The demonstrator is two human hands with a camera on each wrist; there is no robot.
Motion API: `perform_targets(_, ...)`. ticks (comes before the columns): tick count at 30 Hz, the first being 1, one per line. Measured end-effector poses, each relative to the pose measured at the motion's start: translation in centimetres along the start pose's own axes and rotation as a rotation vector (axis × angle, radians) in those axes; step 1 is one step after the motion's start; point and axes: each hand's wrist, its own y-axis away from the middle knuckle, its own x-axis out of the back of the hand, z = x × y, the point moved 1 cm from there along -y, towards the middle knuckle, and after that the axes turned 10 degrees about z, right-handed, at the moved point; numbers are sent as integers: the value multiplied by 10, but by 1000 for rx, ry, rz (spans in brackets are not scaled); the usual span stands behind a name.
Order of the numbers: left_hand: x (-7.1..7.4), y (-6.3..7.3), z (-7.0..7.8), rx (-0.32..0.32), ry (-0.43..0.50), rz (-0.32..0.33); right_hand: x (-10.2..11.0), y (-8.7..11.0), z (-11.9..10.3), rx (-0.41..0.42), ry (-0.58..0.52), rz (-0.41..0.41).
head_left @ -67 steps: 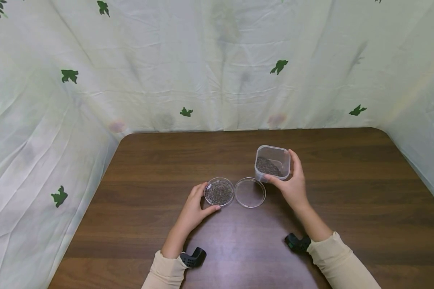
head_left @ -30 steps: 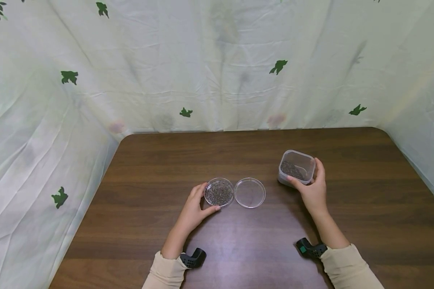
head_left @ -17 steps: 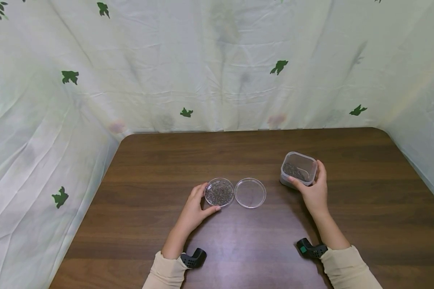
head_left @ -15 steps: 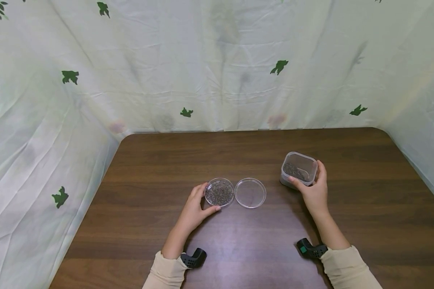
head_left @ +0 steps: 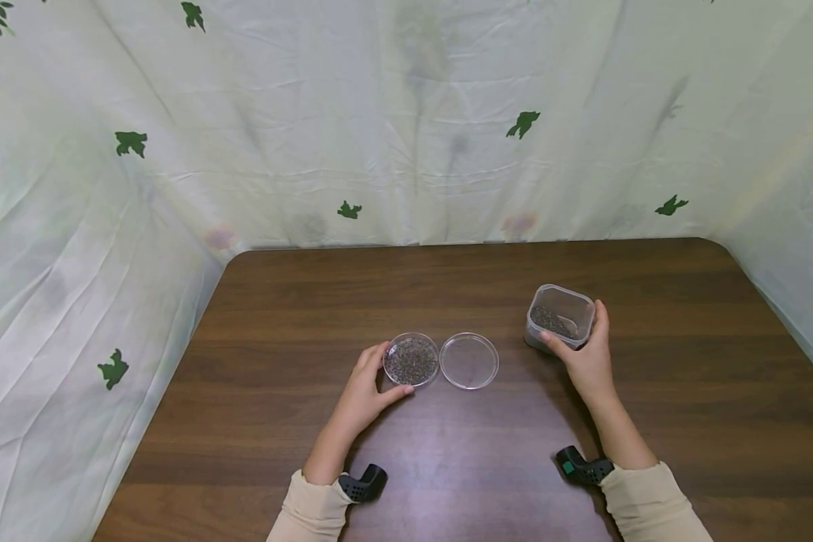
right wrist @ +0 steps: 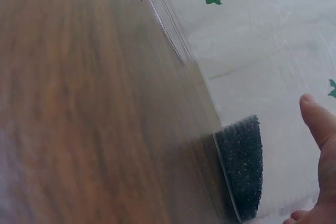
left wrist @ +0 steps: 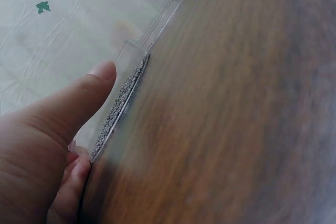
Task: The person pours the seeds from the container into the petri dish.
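My left hand (head_left: 360, 399) holds a round clear petri dish (head_left: 411, 333) on the table, thumb at its near rim and fingers along its left side. Dark grey granules (left wrist: 121, 100) cover the dish's bottom. Right beside it lies a second clear dish half (head_left: 470, 388), with nothing visible in it. Farther right, my right hand (head_left: 588, 365) grips a square translucent plastic container (head_left: 574, 307) by its near and right sides. Similar dark granules (right wrist: 242, 166) are heaped toward the container's left side; in the right wrist view its base appears to stand on the table.
The brown wooden table (head_left: 298, 301) has rounded far corners. A pale curtain (head_left: 406, 150) with green leaf shapes hangs behind it and at both sides. Black wrist cameras sit on the left wrist (head_left: 363, 484) and the right wrist (head_left: 583, 465).
My right hand has carried the container to the right, away from the dish halves, and it has stayed put over the last half second. The left hand and both dish halves have not moved.
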Motion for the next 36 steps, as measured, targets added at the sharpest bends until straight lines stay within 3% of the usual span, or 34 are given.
perform_targets(7, 1, 0, 1, 3, -3, -1, 1, 0, -7, 38, -48, 35)
perform_targets(18, 2, 1, 2, 5, -7, 6, 0, 12, -42, 233, -152, 102)
perform_targets(29, 1, 1, 2, 3, -9, 7, -4, 20, -57, 445, -195, 50)
perform_targets(36, 1, 0, 1, -1, -4, 4, -11, 27, -64, 513, -239, -30)
